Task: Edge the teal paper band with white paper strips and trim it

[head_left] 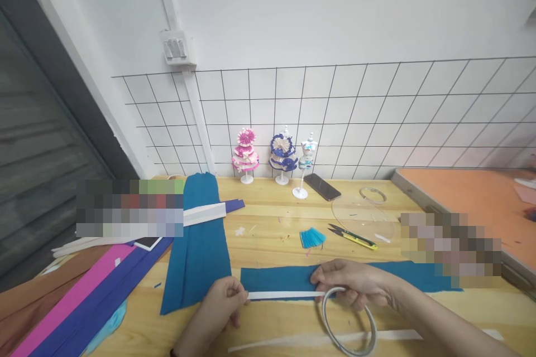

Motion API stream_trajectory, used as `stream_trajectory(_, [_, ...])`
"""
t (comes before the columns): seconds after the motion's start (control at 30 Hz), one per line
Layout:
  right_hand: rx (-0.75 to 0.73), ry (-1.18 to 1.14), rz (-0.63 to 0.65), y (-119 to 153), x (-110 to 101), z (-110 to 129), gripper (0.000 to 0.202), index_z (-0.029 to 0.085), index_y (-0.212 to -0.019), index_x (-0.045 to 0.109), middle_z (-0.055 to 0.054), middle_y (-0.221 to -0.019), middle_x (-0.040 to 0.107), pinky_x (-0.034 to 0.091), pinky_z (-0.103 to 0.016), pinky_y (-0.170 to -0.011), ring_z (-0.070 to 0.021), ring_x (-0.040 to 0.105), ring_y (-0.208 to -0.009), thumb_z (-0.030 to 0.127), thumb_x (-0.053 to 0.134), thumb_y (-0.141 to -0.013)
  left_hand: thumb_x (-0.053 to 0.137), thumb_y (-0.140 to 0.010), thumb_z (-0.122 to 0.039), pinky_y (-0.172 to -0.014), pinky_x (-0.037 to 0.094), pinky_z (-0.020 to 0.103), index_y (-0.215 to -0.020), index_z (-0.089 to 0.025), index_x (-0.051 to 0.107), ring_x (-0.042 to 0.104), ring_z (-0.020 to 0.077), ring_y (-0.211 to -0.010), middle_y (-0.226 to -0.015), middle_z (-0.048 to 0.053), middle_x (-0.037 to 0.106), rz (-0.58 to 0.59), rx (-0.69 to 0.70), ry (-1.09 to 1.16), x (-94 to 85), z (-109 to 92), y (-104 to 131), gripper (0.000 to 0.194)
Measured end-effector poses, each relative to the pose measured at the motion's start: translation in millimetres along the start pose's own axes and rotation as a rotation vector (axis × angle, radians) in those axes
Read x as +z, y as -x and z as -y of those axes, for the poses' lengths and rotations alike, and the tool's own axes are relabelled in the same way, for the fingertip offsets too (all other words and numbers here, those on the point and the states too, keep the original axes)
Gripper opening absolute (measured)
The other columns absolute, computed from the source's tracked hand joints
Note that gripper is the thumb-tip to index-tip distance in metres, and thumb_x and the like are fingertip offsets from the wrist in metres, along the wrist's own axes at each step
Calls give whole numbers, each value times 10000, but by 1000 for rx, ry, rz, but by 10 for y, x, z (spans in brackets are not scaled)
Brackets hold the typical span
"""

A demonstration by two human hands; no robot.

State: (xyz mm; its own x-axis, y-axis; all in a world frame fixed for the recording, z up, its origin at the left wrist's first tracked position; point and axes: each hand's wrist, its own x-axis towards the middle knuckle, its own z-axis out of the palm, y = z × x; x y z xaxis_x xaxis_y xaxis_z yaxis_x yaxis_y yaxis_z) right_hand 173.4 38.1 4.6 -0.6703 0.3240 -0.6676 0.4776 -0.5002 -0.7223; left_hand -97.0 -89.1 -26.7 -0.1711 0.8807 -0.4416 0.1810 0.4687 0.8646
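Note:
A long teal fabric strip (276, 278) lies crosswise on the wooden table. Along its lower edge runs a white tape (285, 294), stretched between my two hands. My left hand (224, 301) pinches the tape's left end with closed fingers. At the strip's middle, my right hand (349, 283) is closed on the tape near its roll. The tape roll (325, 321), a thin ring, hangs from the right hand's fingers over the table. A pleated teal piece (312, 237) and yellow-handled snips (355, 237) lie beyond the right hand.
Another teal cloth (201, 256) and a pile of coloured fabrics (100, 301) lie at left. Three small decorated stands (246, 156) and a phone (322, 186) are at the back. A clear disc (362, 217) and an orange board (464, 195) are on the right.

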Motion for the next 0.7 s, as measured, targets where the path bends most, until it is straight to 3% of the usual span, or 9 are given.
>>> stream_trajectory(0.17, [-16,76,-32,97,68,31,281,150,-847,572,-5,-687,630,125,-107,-254,22,228,-314,395,637,-727,552,-541,-430,-318,246,175,-628,-166,457,502,71,-374,-603,6,607,20,-12,42,-28,-32,11,294])
stream_trajectory(0.3, [-113,230,-17,260,125,106,275,160,-879,589,53,-542,541,191,-111,-252,-6,264,-323,374,646,-717,559,-536,-427,-321,278,179,-620,-168,453,523,77,-395,-665,27,633,11,-25,83,-53,-47,46,292])
stream_trajectory(0.43, [-150,344,-72,402,152,151,237,181,-915,564,71,-554,487,259,-107,-279,-21,320,-360,339,602,-741,572,-530,-384,-336,304,179,-610,-169,465,539,89,-405,-580,-6,608,20,-38,123,-69,-66,94,253])
stream_trajectory(0.6, [-143,541,-232,423,209,127,179,205,-897,569,75,-593,421,309,-131,-314,-25,293,-370,305,547,-749,568,-537,-373,-331,295,182,-562,-177,472,520,98,-382,-431,-41,531,-19,-29,132,-104,-83,134,220])
stream_trajectory(0.7, [-247,723,-329,418,310,95,145,197,-794,612,58,-579,440,310,-144,-400,-49,343,-450,302,514,-779,562,-522,-332,-318,276,185,-535,-183,473,488,94,-347,-385,-51,506,-83,-26,112,-139,-44,124,174])
